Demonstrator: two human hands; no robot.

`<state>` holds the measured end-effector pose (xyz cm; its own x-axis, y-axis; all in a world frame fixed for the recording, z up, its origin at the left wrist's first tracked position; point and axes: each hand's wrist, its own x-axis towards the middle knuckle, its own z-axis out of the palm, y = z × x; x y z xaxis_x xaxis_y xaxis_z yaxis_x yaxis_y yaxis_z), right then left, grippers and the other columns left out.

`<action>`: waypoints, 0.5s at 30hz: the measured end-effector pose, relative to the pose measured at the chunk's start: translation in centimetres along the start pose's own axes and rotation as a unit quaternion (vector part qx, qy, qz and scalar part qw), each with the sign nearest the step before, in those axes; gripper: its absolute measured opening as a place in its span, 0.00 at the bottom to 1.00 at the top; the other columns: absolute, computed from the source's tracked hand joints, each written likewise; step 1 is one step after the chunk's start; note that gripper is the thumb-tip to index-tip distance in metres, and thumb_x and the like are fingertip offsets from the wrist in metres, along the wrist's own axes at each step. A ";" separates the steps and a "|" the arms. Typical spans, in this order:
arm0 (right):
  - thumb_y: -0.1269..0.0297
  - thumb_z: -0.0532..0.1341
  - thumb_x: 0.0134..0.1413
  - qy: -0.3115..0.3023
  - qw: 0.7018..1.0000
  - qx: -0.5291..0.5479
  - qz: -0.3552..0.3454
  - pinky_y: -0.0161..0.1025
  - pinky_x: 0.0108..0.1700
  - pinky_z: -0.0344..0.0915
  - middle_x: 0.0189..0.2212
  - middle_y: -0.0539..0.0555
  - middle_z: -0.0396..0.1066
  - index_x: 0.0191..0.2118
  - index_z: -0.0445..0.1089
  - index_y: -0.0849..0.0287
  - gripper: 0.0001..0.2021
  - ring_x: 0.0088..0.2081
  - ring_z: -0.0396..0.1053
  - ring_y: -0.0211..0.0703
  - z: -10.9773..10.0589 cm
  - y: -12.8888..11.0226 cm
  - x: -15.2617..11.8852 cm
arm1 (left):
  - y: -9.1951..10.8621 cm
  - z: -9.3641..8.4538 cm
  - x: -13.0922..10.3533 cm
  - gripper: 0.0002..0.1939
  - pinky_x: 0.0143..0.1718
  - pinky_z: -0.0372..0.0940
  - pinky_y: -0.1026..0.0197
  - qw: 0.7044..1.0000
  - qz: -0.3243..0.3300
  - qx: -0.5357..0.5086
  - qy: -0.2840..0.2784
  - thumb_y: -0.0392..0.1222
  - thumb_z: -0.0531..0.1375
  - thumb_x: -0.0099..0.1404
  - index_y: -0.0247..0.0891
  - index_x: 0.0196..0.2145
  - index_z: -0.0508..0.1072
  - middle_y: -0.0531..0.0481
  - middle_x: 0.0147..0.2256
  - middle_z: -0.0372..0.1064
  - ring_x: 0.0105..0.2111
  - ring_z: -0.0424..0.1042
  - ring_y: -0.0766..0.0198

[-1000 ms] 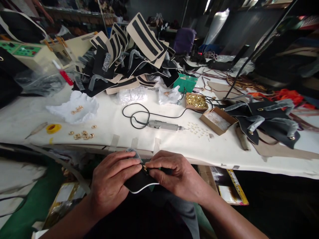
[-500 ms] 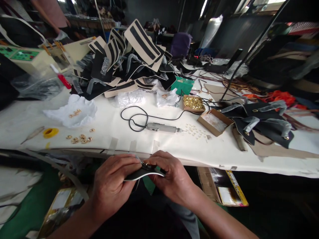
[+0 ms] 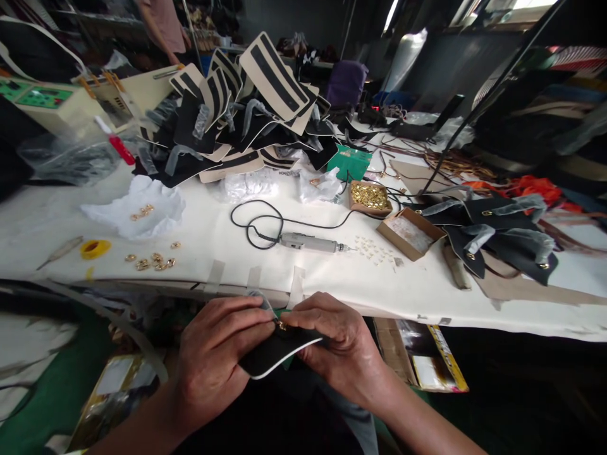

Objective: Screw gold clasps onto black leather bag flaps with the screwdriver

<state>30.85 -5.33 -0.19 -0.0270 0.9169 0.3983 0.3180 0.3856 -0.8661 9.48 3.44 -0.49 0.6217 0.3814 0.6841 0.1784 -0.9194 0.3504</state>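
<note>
Just in front of the table edge, a black leather flap with a pale edge is held between my two hands. My left hand grips its left side, fingers over the top and thumb hidden below. My right hand pinches the right side, its forefinger lying by a small gold clasp fixed on the flap. A bit of clear plastic wrap pokes up behind my left fingertips. On the table beyond lies a grey electric screwdriver, its tip toward scattered small gold pieces.
Several gold clasps lie left, near yellow tape and an awl. Boxes of gold parts and clear bits stand right, beside finished-looking black flaps. Striped flaps are heaped behind. A person stands far left.
The flap has tilted so more of its black face shows, and both hands have lowered slightly with it. The person in the background has shifted right.
</note>
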 end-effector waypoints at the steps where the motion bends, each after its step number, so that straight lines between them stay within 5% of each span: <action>1: 0.67 0.69 0.61 0.001 1.000 -0.002 -0.003 0.41 0.44 0.73 0.39 0.56 0.80 0.53 0.79 0.51 0.14 0.40 0.77 0.44 0.0 0.0 0.0 | 0.0 0.0 0.0 0.15 0.51 0.74 0.53 1.000 0.002 -0.002 -0.003 0.26 0.64 0.65 0.40 0.46 0.80 0.48 0.42 0.83 0.49 0.79 0.55; 10: 0.74 0.66 0.61 -0.044 0.997 -0.066 -0.017 0.43 0.45 0.70 0.40 0.54 0.80 0.55 0.76 0.51 0.18 0.41 0.76 0.46 -0.5 0.0 -0.2 | -0.1 0.6 -0.6 0.14 0.51 0.75 0.54 1.000 0.003 -0.005 -0.012 0.29 0.64 0.67 0.41 0.47 0.80 0.49 0.42 0.83 0.48 0.80 0.55; 15: 0.72 0.64 0.63 -0.058 0.994 -0.092 -0.007 0.44 0.45 0.68 0.41 0.56 0.80 0.55 0.76 0.51 0.17 0.41 0.75 0.47 -0.6 0.3 -0.2 | -0.6 1.6 -1.1 0.18 0.52 0.75 0.52 0.998 -0.049 -0.038 -0.022 0.26 0.62 0.67 0.42 0.51 0.78 0.46 0.45 0.82 0.50 0.79 0.55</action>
<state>31.53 -5.49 -0.38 -0.1381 0.9210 0.3642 0.4849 0.3835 -0.7860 9.92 3.45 -2.53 0.6368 0.4626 0.6168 0.1825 -0.8677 0.4624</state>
